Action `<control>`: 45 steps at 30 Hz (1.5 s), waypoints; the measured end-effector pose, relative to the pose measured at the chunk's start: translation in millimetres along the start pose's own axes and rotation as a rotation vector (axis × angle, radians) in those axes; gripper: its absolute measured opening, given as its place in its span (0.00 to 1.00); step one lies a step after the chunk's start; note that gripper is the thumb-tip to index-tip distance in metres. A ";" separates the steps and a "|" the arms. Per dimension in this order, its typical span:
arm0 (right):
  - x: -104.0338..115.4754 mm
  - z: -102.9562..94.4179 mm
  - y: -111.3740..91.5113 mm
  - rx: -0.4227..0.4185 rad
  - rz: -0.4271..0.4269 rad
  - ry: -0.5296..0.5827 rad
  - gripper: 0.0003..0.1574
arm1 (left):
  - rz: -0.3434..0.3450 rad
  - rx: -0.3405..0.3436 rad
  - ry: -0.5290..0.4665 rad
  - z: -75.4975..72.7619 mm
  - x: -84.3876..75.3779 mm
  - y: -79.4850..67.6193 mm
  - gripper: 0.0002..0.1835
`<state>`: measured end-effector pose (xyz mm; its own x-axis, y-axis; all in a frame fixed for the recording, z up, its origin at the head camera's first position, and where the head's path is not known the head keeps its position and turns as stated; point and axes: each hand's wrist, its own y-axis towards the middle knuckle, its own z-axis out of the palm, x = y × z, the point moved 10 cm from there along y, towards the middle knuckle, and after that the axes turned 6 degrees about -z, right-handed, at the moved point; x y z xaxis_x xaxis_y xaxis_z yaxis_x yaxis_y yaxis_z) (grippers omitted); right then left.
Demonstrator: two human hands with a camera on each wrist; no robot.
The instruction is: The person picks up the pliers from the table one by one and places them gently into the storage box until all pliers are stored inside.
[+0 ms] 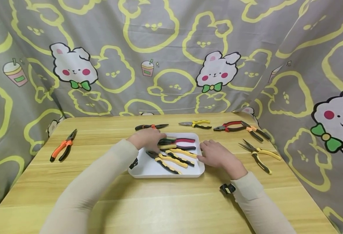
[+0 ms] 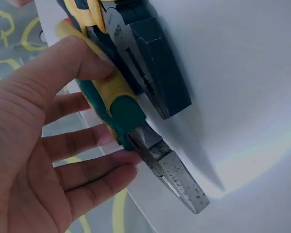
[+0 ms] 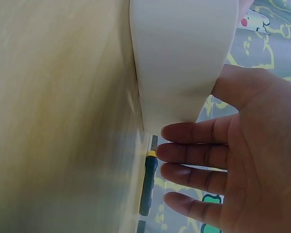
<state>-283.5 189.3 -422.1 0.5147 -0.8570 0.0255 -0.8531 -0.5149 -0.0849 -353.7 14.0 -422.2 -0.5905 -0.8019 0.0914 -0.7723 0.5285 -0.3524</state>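
Observation:
My left hand [image 1: 149,139] is over the left part of a white tray [image 1: 137,170]. It holds green-and-yellow pliers [image 2: 123,111], thumb on the yellow grip and fingers behind, with the worn metal nose pointing away. Right beside them lie pliers with a dark, blunt head [image 2: 160,70]. Also in the tray are yellow-and-black pliers [image 1: 171,159] and a red-and-black handled pair [image 1: 186,140]. At the tray's right side, my right hand [image 1: 218,156] grips the wall, its thumb over the rim and its fingers outside. The thumb's tip is hidden in the right wrist view.
Orange-and-black pliers [image 1: 62,148] lie at the left. Behind the tray are dark long-nose pliers [image 1: 151,126] and a yellow-and-black pair [image 1: 196,124]. Toward the right lie red-and-black pliers [image 1: 232,126], an orange-and-black pair [image 1: 254,130] and open yellow-handled pliers [image 1: 259,152]. A patterned curtain [image 1: 165,58] surrounds the table.

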 end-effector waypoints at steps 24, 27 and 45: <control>-1.7 1.3 -0.5 0.024 0.026 0.019 0.28 | 0.004 -0.061 -0.048 -1.6 -5.9 0.8 0.31; -1.3 2.4 0.2 0.023 0.022 0.021 0.28 | 0.004 -0.040 -0.095 2.5 -3.1 -1.7 0.33; 0.2 0.7 -0.2 0.002 0.001 0.023 0.26 | -0.026 -0.067 -0.071 1.2 16.8 -9.2 0.23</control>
<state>-283.2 189.2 -422.8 0.5115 -0.8579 0.0484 -0.8536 -0.5137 -0.0867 -356.2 -4.7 -418.5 -0.5536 -0.8322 0.0324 -0.8025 0.5226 -0.2879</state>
